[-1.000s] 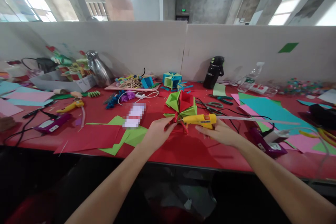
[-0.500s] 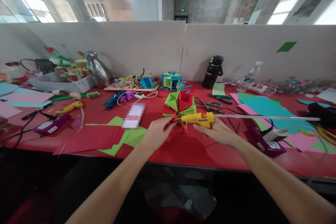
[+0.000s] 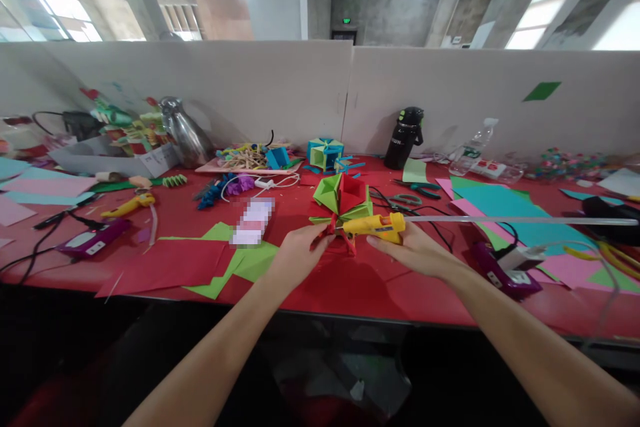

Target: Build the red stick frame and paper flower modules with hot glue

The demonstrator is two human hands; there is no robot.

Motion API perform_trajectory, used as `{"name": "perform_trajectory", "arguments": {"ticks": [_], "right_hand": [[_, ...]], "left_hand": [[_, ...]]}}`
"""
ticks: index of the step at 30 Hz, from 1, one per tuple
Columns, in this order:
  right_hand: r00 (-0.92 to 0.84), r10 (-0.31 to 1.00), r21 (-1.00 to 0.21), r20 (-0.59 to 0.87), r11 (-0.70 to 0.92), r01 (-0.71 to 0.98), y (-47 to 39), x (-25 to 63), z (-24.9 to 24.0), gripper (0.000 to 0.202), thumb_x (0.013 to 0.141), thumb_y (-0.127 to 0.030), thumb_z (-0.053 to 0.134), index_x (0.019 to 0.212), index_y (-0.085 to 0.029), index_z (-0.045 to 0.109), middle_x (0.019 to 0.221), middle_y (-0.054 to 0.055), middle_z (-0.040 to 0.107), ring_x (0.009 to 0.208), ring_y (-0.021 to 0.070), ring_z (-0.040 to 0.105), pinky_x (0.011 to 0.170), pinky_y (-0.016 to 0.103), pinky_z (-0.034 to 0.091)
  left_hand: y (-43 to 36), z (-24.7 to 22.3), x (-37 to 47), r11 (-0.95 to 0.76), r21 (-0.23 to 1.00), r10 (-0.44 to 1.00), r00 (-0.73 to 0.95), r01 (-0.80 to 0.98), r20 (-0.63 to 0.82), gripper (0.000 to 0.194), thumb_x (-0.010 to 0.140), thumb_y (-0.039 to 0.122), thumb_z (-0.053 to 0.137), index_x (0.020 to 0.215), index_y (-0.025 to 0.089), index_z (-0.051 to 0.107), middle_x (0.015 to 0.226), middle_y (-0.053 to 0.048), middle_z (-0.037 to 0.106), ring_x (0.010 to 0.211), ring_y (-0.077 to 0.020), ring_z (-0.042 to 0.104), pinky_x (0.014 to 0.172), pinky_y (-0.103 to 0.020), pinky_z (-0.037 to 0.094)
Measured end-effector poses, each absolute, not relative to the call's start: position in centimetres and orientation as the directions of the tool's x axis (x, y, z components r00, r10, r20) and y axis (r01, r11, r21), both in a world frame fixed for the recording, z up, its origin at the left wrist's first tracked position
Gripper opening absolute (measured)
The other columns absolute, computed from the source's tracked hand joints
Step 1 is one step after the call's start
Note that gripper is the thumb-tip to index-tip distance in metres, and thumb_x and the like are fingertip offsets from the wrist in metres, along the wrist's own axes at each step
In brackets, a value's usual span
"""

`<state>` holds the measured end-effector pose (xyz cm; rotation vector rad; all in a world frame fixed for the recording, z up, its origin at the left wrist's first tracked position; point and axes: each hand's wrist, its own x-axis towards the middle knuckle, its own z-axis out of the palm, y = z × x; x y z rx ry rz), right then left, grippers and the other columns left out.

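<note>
My right hand is wrapped round a yellow hot glue gun, a long clear glue stick jutting from its back end to the right. The gun's nozzle points left at a small folded red paper piece, which my left hand pinches between thumb and fingers. Just behind them on the table stands a green and red folded-paper ornament. Whether the red piece is joined to the ornament I cannot tell.
Red and green paper sheets lie at left, near a second yellow glue gun and a purple power strip. Scissors, a black bottle and a blue-green paper ornament stand or lie farther back. Another purple power strip sits right.
The view has shifted very slightly. Both hands keep their hold, with the glue gun's nozzle still at the red paper piece.
</note>
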<state>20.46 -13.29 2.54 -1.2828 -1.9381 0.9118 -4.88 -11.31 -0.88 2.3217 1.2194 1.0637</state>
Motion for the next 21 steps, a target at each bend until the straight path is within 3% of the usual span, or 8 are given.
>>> {"name": "perform_trajectory", "arguments": {"ticks": [6, 13, 21], "right_hand": [[-0.319, 0.938, -0.803, 0.133, 0.291, 0.52, -13.4, 20.1, 3.1, 0.027, 0.086, -0.042, 0.063, 0.107, -0.026, 0.069, 0.08, 0.0, 0.068, 0.072, 0.0189, 0.063, 0.067, 0.032, 0.052], [-0.352, 0.916, -0.775, 0.192, 0.361, 0.518, -13.6, 19.9, 3.5, 0.026, 0.088, -0.039, 0.061, 0.111, -0.028, 0.069, 0.1, 0.002, 0.074, 0.089, 0.0232, 0.068, 0.084, 0.037, 0.054], [-0.302, 0.931, -0.72, 0.206, 0.353, 0.597, -13.7, 20.1, 3.4, 0.021, 0.087, -0.041, 0.062, 0.101, -0.028, 0.071, 0.086, 0.002, 0.073, 0.076, 0.0237, 0.066, 0.07, 0.036, 0.053]], "left_hand": [[-11.3, -0.8, -4.9, -0.593, 0.571, 0.804, 0.373, 0.568, 0.463, 0.025, 0.094, 0.029, 0.056, 0.115, 0.023, 0.069, 0.108, -0.006, 0.075, 0.092, -0.0205, 0.071, 0.081, -0.03, 0.057], [-11.3, -0.9, -4.9, -0.59, 0.573, 0.806, 0.371, 0.569, 0.462, 0.024, 0.095, 0.03, 0.056, 0.115, 0.024, 0.069, 0.107, -0.005, 0.075, 0.091, -0.0202, 0.071, 0.077, -0.029, 0.056], [-11.3, -0.9, -4.9, -0.6, 0.576, 0.799, 0.375, 0.556, 0.47, 0.023, 0.095, 0.029, 0.057, 0.114, 0.024, 0.068, 0.104, -0.005, 0.075, 0.089, -0.0194, 0.071, 0.076, -0.028, 0.055]]}}
